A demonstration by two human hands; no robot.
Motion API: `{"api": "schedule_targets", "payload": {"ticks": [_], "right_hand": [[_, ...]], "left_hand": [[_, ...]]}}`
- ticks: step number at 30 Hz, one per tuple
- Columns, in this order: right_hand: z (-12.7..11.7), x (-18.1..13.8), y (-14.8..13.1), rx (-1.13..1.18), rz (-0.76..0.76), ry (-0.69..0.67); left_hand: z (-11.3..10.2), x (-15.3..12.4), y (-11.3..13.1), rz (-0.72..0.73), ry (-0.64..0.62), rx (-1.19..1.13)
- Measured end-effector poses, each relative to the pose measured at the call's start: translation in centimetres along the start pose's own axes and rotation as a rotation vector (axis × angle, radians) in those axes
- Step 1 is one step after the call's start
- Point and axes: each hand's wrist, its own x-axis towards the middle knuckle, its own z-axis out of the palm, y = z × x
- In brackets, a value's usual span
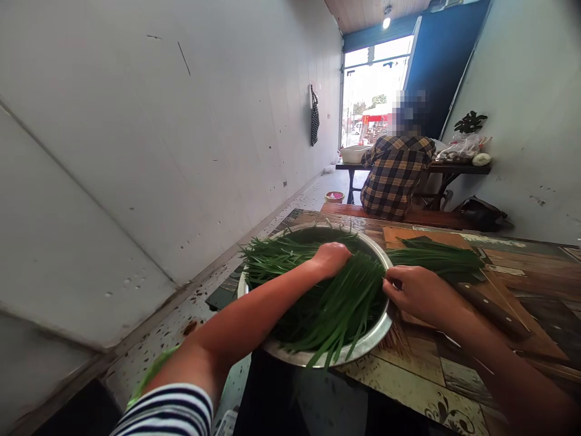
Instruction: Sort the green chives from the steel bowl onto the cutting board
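A wide metal bowl full of long, flat green garlic chives stands at the table's near left edge. Deep over the bowl, my left hand is closed on some of the chives; its fingertips are hidden. My right hand is at the bowl's right rim, thumb and fingers pinched together. What lies between them is too small to make out. Behind that hand, more garlic chives lie on a wooden cutting board. A knife, dark-handled, rests on the board beside my right forearm.
Thin reddish-brown sticks lie by the bowl's right side. Ahead, a person in a plaid shirt sits on a bench, facing another table with a white tub and plastic bags. A wall runs along the left.
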Motion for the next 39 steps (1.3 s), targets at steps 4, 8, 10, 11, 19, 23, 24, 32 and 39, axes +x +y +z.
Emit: {"api": "schedule_targets", "payload": {"ticks": [4,8,10,11,19,23,24,32,39], "right_hand": [[0.5,0.1,0.3,0.013,0.010,0.029],[0.6,0.2,0.3,0.044,0.036,0.018],[0.4,0.2,0.1,0.045,0.050,0.002],[0.3,0.2,0.0,0.040,0.053,-0.008],[0.4,0.2,-0.2,0.034,0.087,-0.004],[0.6,0.2,-0.1,0.024,0.084,0.004],[0.7,0.2,-0.1,0.022,0.082,0.005],[1.6,0.3,0.4,0.042,0.052,0.049],[1.6,0.3,0.3,0.081,0.057,0.045]], "left_hand": [[-0.6,0.1,-0.7,-0.061,0.094,-0.190],[-0.8,0.1,-1.6,-0.160,0.182,-0.396],[-0.7,0.1,-1.9,-0.190,0.235,-0.484],[-0.6,0.2,-2.0,-0.200,0.253,-0.529],[0.0,0.4,-2.1,-0.285,0.181,-0.867],[-0.1,0.2,-1.9,-0.331,0.152,-0.982],[-0.1,0.2,-1.9,-0.334,0.156,-0.989],[0.4,0.3,-2.2,-0.306,0.212,-0.906],[0.4,0.2,-2.0,-0.287,0.209,-0.955]]}}
